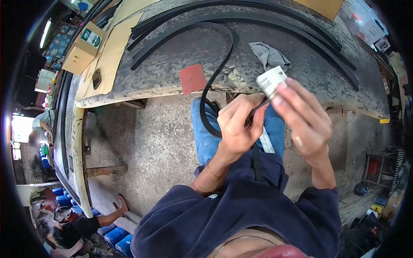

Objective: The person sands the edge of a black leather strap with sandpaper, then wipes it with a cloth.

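Note:
My left hand (240,122) is closed on the end of a long black strip (206,88), which curves up onto the dark workbench (163,71) and loops over it. Close beside it on the right, my right hand (303,116) pinches a small white block (272,81) with dark printing. The block is at the strip's end; whether the two touch is hidden by my fingers. A red square sheet (192,79) lies at the bench's near edge. Behind the block lies a crumpled grey cloth (270,56).
More black strips (258,19) arc across the bench. At left are a cardboard box (84,49) and a phone (97,79) on cardboard. A plastic container (365,23) stands at far right. Two other people (41,124) are at left, one seated (77,230) near blue containers (116,236).

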A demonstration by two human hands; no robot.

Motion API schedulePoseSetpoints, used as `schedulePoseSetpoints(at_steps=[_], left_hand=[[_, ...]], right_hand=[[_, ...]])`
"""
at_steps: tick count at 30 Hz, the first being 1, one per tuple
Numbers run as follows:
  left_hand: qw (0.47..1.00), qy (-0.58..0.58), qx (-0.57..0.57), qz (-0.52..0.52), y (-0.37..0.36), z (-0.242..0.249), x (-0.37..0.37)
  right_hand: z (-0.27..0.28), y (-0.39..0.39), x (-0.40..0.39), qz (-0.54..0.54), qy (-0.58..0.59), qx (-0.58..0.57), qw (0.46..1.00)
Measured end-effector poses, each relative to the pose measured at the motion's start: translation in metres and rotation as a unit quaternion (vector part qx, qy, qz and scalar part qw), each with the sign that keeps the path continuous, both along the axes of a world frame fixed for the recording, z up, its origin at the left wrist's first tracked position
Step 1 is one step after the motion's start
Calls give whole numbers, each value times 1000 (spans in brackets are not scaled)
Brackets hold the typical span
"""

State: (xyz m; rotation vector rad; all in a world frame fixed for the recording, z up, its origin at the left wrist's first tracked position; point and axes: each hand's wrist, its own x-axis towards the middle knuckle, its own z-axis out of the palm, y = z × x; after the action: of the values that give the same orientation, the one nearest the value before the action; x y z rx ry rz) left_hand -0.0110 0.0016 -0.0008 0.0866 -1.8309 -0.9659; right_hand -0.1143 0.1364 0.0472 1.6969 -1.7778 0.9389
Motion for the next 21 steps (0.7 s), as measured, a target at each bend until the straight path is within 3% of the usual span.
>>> schedulePoseSetpoints(at_steps=[4,5,7,9,13,15,17,19,20,21], left_hand=[[1000,-17,-1,18,-1,-4,-3],[1000,-14,0,24,-2,-5,-3],[999,-24,-6,23,-3,-3,-2],[999,-27,-29,23,-1,-1,1],[997,-4,-59,41,-4,-6,-5],[997,-5,-69,35,-3,-5,-2],[998,-1,-47,47,0,-10,-2],[997,26,-10,65,3,-15,-7],[997,13,48,59,7,-18,-5],[997,15,46,59,9,-17,-3]], right_hand=[[-4,-1,-29,-73,-4,94,993],[-5,-2,-28,-76,-2,92,993],[-4,-3,-21,-25,39,-24,999],[5,0,7,1,27,45,999],[-10,-3,-13,-55,15,22,998],[-8,-6,-13,-49,20,-1,999],[-6,-2,5,3,31,50,998],[-21,-4,-27,-84,-47,86,992],[-33,-2,-44,-81,-144,84,983],[-39,1,-43,-81,-142,82,983]])
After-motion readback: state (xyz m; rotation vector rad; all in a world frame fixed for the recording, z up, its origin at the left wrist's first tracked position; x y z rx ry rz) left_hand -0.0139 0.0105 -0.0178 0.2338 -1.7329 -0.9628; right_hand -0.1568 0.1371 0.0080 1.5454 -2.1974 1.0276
